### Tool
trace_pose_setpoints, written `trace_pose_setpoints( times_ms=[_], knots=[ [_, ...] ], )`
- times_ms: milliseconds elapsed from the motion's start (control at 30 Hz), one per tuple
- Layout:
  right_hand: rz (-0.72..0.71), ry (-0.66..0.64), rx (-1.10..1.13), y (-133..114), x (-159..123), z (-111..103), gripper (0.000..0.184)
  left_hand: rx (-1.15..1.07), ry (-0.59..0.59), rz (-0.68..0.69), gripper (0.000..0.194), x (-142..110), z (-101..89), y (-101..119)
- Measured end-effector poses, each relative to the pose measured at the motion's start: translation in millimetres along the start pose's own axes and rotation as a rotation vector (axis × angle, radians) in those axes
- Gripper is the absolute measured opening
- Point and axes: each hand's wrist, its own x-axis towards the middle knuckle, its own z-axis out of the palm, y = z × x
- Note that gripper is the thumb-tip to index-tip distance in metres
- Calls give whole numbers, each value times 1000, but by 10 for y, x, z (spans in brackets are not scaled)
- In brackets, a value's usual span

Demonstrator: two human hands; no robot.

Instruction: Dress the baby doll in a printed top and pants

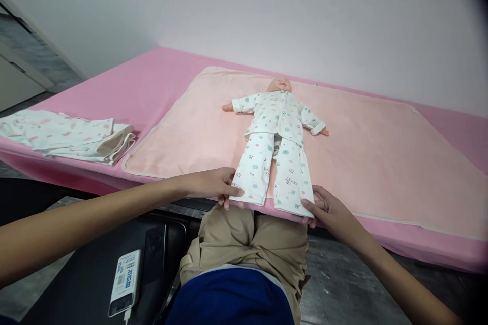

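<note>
A baby doll (281, 84) lies on its back on a peach mat (358, 162), arms spread to both sides. It wears a white printed jacket (278, 114) with long sleeves. White printed baby pants (292, 175) cover its legs, the two leg ends spread flat toward me at the bed's front edge. My left hand (225, 185) pinches the hem of the left pant leg, thumb on top and fingers beneath. At the other hem, my right hand (320, 206) grips the outer corner the same way. The doll's feet are hidden.
Folded printed baby cloths (68, 134) lie at the left of the pink-covered bed (152, 76). A white wall (267, 15) runs behind it. On a black chair (76, 274) at my left are a white power bank (125, 282) with a cable and a dark phone-like object (154, 251).
</note>
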Motion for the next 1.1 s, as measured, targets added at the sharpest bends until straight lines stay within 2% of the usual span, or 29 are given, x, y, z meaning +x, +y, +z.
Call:
trace_pose_setpoints(
  times_ms=[67, 100, 167, 233, 333, 400, 467, 500, 567, 633, 700, 967, 1100],
  knots=[
    [-33, 58, -184, 18, -85, -50, 61, 155, -42, -20, 47, -109, -26, 81],
    [-62, 117, -293, 7, -115, -98, 59, 269, -12, -24, 43, -166, -59, 142],
    [-149, 268, -497, -73, -114, -232, 51, 531, 148, 23, 43, -227, -175, 302],
    [-267, 419, -638, -254, 14, -383, 42, 759, 367, 167, 50, -146, -361, 512],
    [-451, 522, -673, -709, 494, -564, 38, 893, 611, 419, 43, 304, -719, 921],
    [-568, 539, -623, -1079, 961, -646, 31, 851, 721, 499, 30, 748, -942, 1235],
    [-673, 514, -558, -1434, 1451, -724, 26, 733, 782, 531, 21, 1190, -1107, 1532],
    [-704, 477, -558, -1589, 1673, -767, 32, 701, 787, 498, 16, 1379, -1166, 1658],
    [-700, 333, -620, -1832, 2029, -861, 43, 679, 705, 364, 12, 1655, -1252, 1843],
    [-668, 177, -642, -1976, 2252, -952, 43, 664, 590, 249, 14, 1795, -1318, 1928],
    [-640, 77, -611, -2032, 2373, -1021, 39, 636, 519, 213, 16, 1846, -1384, 1928],
    [-643, -24, -357, -1922, 2648, -1064, 42, 550, 385, 314, 37, 1904, -1580, 1768],
    [-684, -42, -337, -1899, 2669, -1034, 40, 534, 420, 297, 39, 1879, -1572, 1751]
  ],
)
